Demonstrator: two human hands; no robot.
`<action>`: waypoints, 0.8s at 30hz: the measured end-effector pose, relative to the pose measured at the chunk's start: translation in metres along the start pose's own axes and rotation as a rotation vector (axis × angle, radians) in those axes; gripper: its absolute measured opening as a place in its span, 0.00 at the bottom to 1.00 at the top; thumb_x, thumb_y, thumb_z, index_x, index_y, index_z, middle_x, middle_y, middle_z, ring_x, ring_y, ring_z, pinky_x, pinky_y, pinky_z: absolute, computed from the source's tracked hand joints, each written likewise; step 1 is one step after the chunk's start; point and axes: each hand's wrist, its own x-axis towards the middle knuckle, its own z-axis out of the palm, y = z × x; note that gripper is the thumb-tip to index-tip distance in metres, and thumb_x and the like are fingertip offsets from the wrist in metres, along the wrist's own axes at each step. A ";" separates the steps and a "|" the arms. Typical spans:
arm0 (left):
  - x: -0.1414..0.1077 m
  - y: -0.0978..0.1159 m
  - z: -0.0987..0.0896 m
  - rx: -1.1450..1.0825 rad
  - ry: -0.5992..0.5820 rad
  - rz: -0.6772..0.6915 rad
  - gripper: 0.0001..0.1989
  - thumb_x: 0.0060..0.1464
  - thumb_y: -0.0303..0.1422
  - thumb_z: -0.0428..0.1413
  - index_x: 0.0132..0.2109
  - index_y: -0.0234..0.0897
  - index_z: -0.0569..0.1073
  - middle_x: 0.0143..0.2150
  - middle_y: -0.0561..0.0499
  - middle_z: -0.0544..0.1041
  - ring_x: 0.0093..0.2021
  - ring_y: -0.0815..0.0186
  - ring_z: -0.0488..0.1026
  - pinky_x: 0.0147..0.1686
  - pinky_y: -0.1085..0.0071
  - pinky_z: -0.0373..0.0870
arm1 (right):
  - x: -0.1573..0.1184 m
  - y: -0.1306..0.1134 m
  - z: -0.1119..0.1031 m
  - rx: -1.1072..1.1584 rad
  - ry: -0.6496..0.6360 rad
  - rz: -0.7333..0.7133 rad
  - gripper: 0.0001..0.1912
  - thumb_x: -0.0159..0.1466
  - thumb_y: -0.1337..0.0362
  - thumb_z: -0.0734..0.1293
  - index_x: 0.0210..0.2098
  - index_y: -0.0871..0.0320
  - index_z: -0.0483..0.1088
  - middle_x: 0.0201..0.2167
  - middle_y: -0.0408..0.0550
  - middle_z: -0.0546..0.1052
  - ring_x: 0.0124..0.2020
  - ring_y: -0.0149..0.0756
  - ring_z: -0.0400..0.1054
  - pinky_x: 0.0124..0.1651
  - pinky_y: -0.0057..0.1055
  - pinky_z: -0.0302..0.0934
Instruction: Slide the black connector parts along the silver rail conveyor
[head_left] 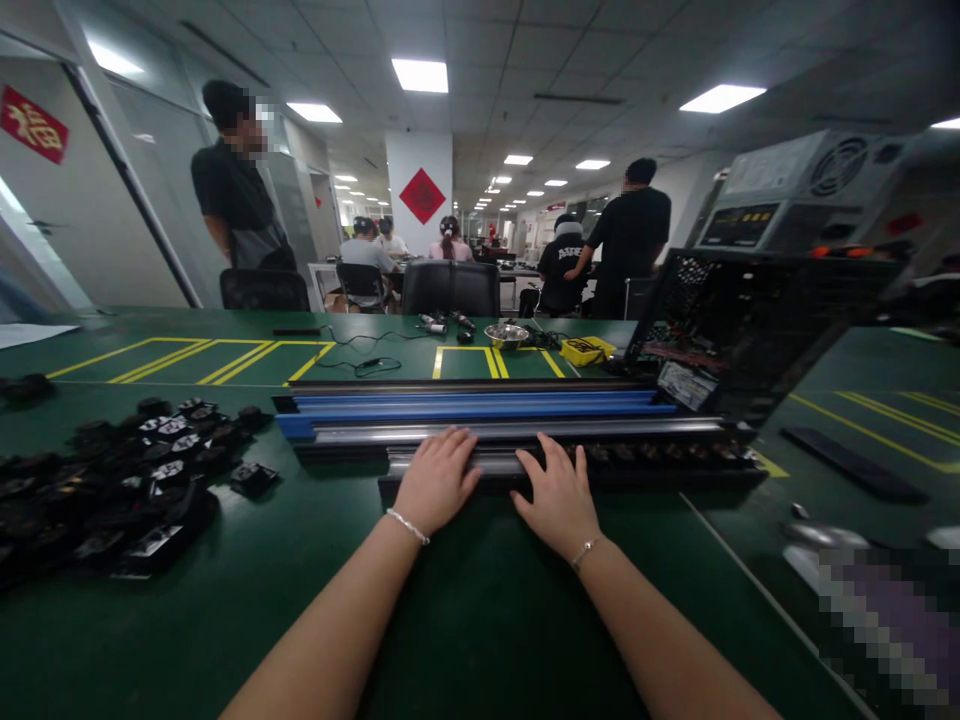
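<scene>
My left hand (437, 482) lies over the left part of a long dark metal channel (496, 462), fingers stretched forward and slightly apart. To its right, my right hand (559, 495) rests on the same channel with its fingers spread. Neither hand is wrapped around anything. Small dark parts (649, 453) sit in a row along the right half of the channel. Directly behind it run a silver-topped rail (525, 430) and a blue rail (480, 403), both lying lengthwise across the green table (480, 600).
Black small parts (169, 445) are heaped at left. An open computer case (765, 320) stands at right, with power supply units (810, 170) on top. Farther back are a metal bowl (506, 335), a yellow object (587, 350) and a cable (367, 366). Several people are beyond the table.
</scene>
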 end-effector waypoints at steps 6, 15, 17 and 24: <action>-0.003 0.019 0.013 0.052 -0.122 0.033 0.24 0.55 0.43 0.45 0.58 0.43 0.58 0.61 0.48 0.61 0.60 0.59 0.57 0.53 0.59 0.59 | 0.002 -0.001 -0.001 0.059 0.015 -0.058 0.25 0.56 0.55 0.59 0.53 0.51 0.60 0.60 0.54 0.55 0.61 0.48 0.45 0.61 0.52 0.32; -0.004 0.015 0.013 0.086 -0.128 -0.010 0.17 0.56 0.40 0.46 0.50 0.44 0.68 0.60 0.49 0.62 0.59 0.60 0.58 0.50 0.62 0.65 | 0.003 -0.001 0.011 0.127 0.174 -0.039 0.28 0.54 0.59 0.63 0.55 0.53 0.57 0.60 0.53 0.55 0.61 0.48 0.42 0.59 0.53 0.33; -0.004 0.013 0.011 0.095 -0.128 -0.020 0.16 0.55 0.40 0.46 0.48 0.43 0.70 0.59 0.50 0.63 0.59 0.61 0.58 0.50 0.63 0.64 | 0.003 -0.002 0.014 0.133 0.239 0.046 0.32 0.53 0.58 0.65 0.56 0.57 0.56 0.58 0.56 0.58 0.60 0.50 0.45 0.59 0.53 0.35; -0.015 0.009 0.005 0.148 -0.093 -0.093 0.16 0.56 0.39 0.45 0.50 0.45 0.68 0.59 0.51 0.63 0.59 0.60 0.58 0.50 0.59 0.64 | 0.005 -0.005 0.016 0.158 0.256 0.091 0.30 0.53 0.59 0.65 0.52 0.66 0.59 0.50 0.60 0.65 0.57 0.51 0.48 0.59 0.53 0.33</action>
